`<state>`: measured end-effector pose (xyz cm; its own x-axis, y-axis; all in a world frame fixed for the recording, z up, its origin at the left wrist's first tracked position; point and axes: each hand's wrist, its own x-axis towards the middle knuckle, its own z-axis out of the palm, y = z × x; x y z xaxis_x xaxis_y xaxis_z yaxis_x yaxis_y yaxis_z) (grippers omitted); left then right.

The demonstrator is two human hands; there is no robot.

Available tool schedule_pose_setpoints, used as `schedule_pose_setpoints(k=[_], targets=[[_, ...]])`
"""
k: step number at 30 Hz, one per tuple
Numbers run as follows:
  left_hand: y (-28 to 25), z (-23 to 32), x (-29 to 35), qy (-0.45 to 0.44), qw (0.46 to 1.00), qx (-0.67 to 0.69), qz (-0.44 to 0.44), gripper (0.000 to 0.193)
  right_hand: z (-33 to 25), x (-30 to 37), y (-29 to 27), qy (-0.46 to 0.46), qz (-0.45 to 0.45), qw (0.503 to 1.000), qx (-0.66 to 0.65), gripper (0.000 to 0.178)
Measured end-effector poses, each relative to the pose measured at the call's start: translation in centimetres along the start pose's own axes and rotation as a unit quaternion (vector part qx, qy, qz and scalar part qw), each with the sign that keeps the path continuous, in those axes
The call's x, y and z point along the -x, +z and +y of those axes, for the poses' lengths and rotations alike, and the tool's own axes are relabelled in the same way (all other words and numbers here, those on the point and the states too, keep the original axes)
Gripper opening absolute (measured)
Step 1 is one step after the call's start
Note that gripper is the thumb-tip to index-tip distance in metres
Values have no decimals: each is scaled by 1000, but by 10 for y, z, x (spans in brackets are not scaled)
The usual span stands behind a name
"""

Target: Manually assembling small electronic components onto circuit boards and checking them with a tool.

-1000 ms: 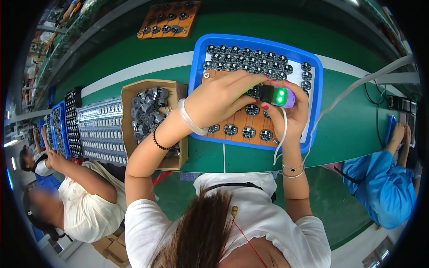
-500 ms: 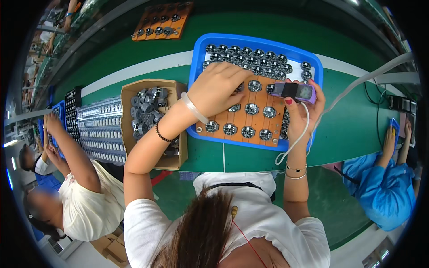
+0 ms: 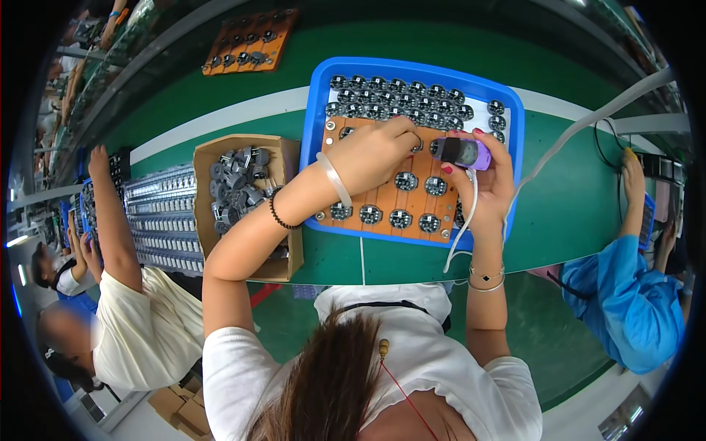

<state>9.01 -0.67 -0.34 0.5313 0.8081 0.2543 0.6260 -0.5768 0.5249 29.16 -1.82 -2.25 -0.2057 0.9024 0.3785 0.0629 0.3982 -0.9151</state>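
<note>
An orange fixture board carries rows of small round circuit boards and rests over the near part of a blue tray. Above its far rows, my left hand is closed, thumb and fingers pinched at one round circuit board; the fingers partly cover it. My right hand grips a purple handheld device with a black band around it and a white cable trailing down. The device's dark end sits close to my left fingertips, over the board's right side. Whether it touches a circuit board I cannot tell.
Left of the tray stands a cardboard box of grey round parts, with clear trays beyond. Another orange fixture board lies at the far left. A thick grey cable crosses at right. Co-workers sit on both sides.
My left hand has moved right along the fixture board to another circuit board. My right hand has drawn the purple device slightly left, so both hands are closer together.
</note>
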Motion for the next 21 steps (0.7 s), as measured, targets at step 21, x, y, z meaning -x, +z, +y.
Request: schedule_pose_setpoints(k=[21], targets=[[-11, 5, -14, -81, 994, 23, -71, 12, 6, -1, -1, 46, 40, 996, -70, 57]])
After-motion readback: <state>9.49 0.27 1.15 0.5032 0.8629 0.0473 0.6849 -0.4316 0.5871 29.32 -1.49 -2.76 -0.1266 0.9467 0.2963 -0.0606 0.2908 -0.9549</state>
